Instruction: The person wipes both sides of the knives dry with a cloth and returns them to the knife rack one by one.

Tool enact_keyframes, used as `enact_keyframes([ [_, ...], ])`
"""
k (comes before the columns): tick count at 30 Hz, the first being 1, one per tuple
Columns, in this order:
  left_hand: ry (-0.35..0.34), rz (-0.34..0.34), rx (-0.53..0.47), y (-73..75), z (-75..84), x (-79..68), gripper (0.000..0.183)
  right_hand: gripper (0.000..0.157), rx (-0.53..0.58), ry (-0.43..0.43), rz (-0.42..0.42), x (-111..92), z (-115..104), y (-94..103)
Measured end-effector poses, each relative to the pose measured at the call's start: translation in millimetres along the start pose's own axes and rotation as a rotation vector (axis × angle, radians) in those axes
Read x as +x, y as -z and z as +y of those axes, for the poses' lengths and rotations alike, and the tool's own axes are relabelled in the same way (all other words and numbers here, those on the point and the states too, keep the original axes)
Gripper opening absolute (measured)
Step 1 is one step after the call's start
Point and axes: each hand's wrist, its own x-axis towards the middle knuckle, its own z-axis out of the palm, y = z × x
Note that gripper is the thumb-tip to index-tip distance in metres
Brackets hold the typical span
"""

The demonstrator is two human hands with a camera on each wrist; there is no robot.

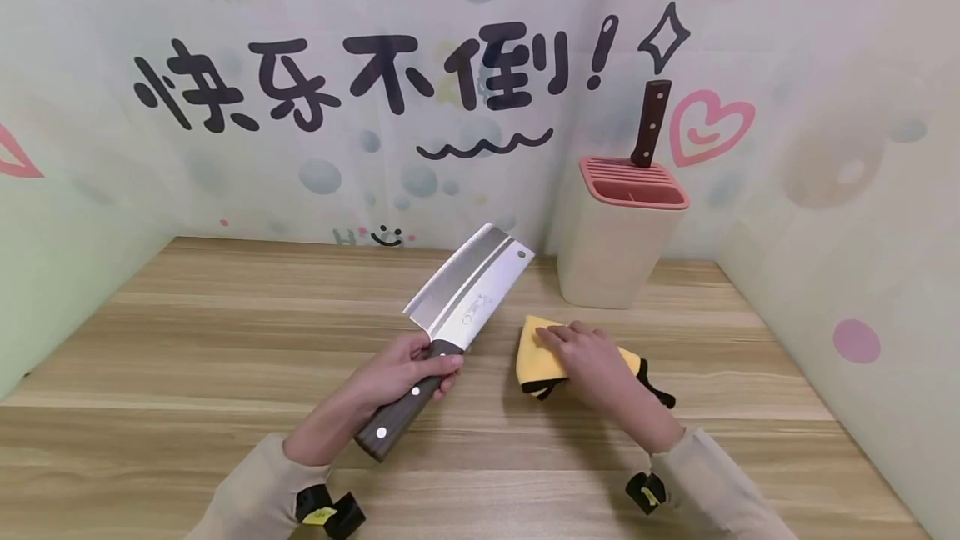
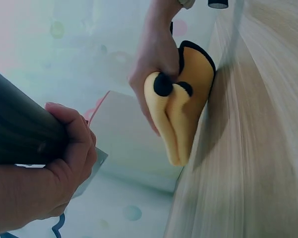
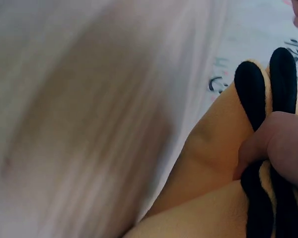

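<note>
My left hand (image 1: 393, 369) grips the dark wooden handle of a cleaver (image 1: 480, 290), thumb laid across it. Its broad steel blade is tilted, pointing away and to the right, with a small hole near the far corner. In the left wrist view the cleaver's handle (image 2: 20, 124) fills the left side and most of the blade is hidden. To the right, my right hand (image 1: 600, 365) holds a folded yellow towel (image 1: 542, 357) with black edging. The right wrist view shows the thumb (image 3: 283, 148) pressed into the folds of the towel (image 3: 213, 134).
Behind the towel stands a white knife block (image 1: 611, 248) with a pink slotted top. One brown-handled knife (image 1: 652, 119) is upright in it. A wood-grain table (image 1: 247, 340) lies beneath, bordered by a printed backdrop (image 1: 337, 182) and a side wall (image 1: 840, 273) on the right.
</note>
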Motion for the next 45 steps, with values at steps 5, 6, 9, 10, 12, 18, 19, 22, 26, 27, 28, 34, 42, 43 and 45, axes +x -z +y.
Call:
enact_keyframes([
  [5,-0.009,0.012,0.017,-1.7,4.5,3.6,0.024,0.063,0.011,0.017,-0.067,-2,-11,-4.9],
  [6,-0.009,0.013,0.019,-2.0,5.5,4.2,0.025,0.063,0.017,0.017,-0.076,-2,-13,-5.5],
  [9,0.002,0.015,0.022,-3.0,8.1,5.2,0.025,0.060,0.038,0.024,-0.095,-4,-17,-6.9],
  [10,0.006,0.016,0.019,-3.5,8.9,5.5,0.025,0.059,0.044,0.028,-0.102,-5,-18,-7.2],
  [12,0.013,0.013,0.006,-4.5,10.1,6.3,0.025,0.056,0.053,0.042,-0.119,-7,-20,-6.8],
  [18,0.018,-0.018,-0.043,-6.8,11.8,7.9,0.027,0.064,0.057,0.057,-0.179,-11,-24,-3.0],
  [19,0.018,-0.021,-0.045,-7.0,11.9,7.9,0.028,0.066,0.059,0.057,-0.187,-12,-25,-1.9],
  [22,0.019,-0.021,-0.047,-8.1,12.4,8.1,0.028,0.067,0.074,0.048,-0.177,-11,-24,1.6],
  [26,0.014,-0.023,-0.052,-10.9,14.0,8.9,0.027,0.052,0.083,0.023,0.047,-4,-23,7.4],
  [27,0.016,-0.022,-0.055,-11.8,14.5,9.2,0.027,0.049,0.080,0.014,0.134,-2,-23,9.5],
  [28,0.016,-0.027,-0.057,-12.6,15.1,9.4,0.027,0.046,0.081,0.011,0.219,1,-23,12.1],
  [34,0.028,-0.041,-0.084,-16.5,17.9,8.6,0.026,0.062,0.070,0.110,0.529,20,-27,27.9],
  [42,0.012,-0.071,-0.082,-20.7,21.8,5.7,0.023,0.045,0.032,0.293,0.572,36,-40,33.2],
  [43,0.011,-0.073,-0.083,-21.0,22.1,5.5,0.023,0.042,0.032,0.302,0.574,37,-41,32.0],
  [45,0.013,-0.072,-0.085,-21.4,22.5,5.1,0.025,0.037,0.015,0.320,0.579,39,-44,29.1],
])
